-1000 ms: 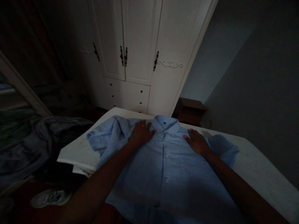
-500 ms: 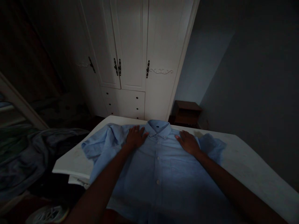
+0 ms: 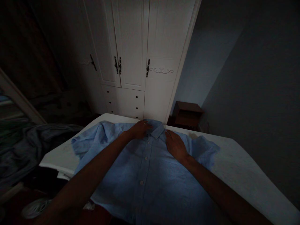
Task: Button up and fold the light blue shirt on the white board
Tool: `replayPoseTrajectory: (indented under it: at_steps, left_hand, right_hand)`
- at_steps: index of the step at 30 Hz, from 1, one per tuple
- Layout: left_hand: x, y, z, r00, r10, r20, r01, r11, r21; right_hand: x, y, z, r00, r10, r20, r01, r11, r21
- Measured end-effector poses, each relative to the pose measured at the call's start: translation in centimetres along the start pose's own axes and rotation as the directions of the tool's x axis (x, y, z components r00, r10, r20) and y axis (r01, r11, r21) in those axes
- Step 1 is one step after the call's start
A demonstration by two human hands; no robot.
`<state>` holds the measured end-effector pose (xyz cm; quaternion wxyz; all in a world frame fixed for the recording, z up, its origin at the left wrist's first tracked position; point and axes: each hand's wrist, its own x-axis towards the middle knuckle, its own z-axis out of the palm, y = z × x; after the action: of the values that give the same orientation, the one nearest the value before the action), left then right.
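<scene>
A light blue button-up shirt (image 3: 145, 168) lies front up on a white table (image 3: 243, 175), its collar at the far side. My left hand (image 3: 140, 128) rests on the collar's left part, fingers stretched out, a ring on one finger. My right hand (image 3: 175, 144) lies flat on the shirt just right of the collar, fingers together and extended. Both short sleeves spread out to the sides. Neither hand holds anything.
A white wardrobe (image 3: 140, 56) with dark handles and drawers stands behind the table. A dark wooden nightstand (image 3: 187, 114) sits at its right. Dark crumpled cloth (image 3: 28, 147) is heaped at the left. A pale shoe (image 3: 35, 207) lies on the floor at the lower left.
Both hands have slid inward toward the collar; the left hand now covers the collar's left part, the right sits beside the button line. The view shifted slightly.
</scene>
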<state>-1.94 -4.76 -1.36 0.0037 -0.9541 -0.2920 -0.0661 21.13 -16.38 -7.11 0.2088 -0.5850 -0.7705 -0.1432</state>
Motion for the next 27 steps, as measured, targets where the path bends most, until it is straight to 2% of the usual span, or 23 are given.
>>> replayPoseTrajectory:
  at_steps: [3,5,7,10,16,20,25,27]
  left_hand:
    - [1.0,-0.7,0.2,0.991,0.083,0.108,-0.08,0.996,-0.035]
    - [1.3,-1.2,0.2,0.987,0.111,0.118,-0.103,0.992,-0.066]
    - [1.6,-1.5,0.1,0.992,0.099,0.083,-0.092,0.992,-0.088]
    - [2.1,-1.6,0.2,1.0,0.01,-0.017,-0.011,0.996,-0.092]
    - [2.2,-1.2,1.4,0.979,-0.146,-0.145,0.132,0.986,-0.104]
    - [1.5,-1.3,2.7,0.962,-0.175,-0.208,0.143,0.977,-0.159]
    - [1.0,-1.3,3.4,0.954,-0.107,-0.279,0.055,0.98,-0.19]
    - [0.7,-1.2,3.3,0.946,-0.08,-0.314,0.017,0.98,-0.196]
  right_hand:
    - [0.3,-0.4,-0.2,0.995,-0.097,0.011,0.096,0.993,0.063]
    - [0.9,-0.8,-0.5,0.987,-0.158,0.035,0.153,0.981,0.117]
    - [2.1,-1.3,-0.9,0.977,-0.203,0.064,0.189,0.967,0.17]
    - [4.7,-2.1,-1.2,0.968,-0.235,0.09,0.212,0.953,0.215]
    - [9.1,-3.0,-0.7,0.975,-0.203,0.087,0.178,0.955,0.238]
    - [9.6,-2.7,-0.4,0.956,-0.227,0.187,0.155,0.929,0.337]
    - [8.9,-2.0,-0.1,0.951,-0.177,0.254,0.074,0.927,0.369]
    - [8.6,-2.0,0.1,0.949,-0.191,0.251,0.088,0.925,0.369]
